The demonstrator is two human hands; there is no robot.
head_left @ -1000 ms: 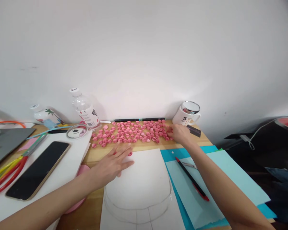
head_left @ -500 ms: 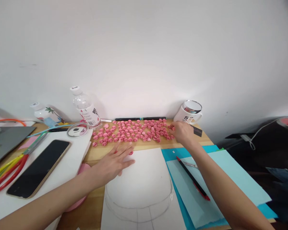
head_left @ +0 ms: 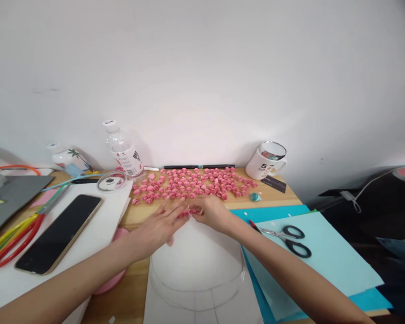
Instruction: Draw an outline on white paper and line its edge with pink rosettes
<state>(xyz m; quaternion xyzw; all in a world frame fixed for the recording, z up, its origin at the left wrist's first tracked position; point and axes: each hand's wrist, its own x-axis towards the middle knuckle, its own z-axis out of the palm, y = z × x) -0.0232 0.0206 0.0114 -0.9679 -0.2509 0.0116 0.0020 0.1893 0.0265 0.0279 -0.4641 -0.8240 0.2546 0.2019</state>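
Note:
Several small pink paper roses (head_left: 195,182) lie spread in rows on the wooden desk (head_left: 138,215) near the wall. In front of them lies a white sheet (head_left: 199,265) with a pencilled curved outline. My left hand (head_left: 162,225) rests flat on the sheet's top left edge, fingers spread, holding nothing. My right hand (head_left: 213,212) is beside it at the sheet's top edge, its fingertips pinched on a pink paper rose (head_left: 192,211) close to my left fingertips. A few more roses lie just there.
Black-handled scissors (head_left: 290,237) lie on light blue paper (head_left: 324,261) at the right. A small teal roll (head_left: 255,196), a white mug (head_left: 268,162) and a black pen (head_left: 199,167) stand behind. To the left are a water bottle (head_left: 123,150), a tape roll (head_left: 112,181) and a phone (head_left: 59,234).
My right hand left the right end of the rose field and came to the white sheet's top edge beside my left hand. The scissors and the teal roll now show.

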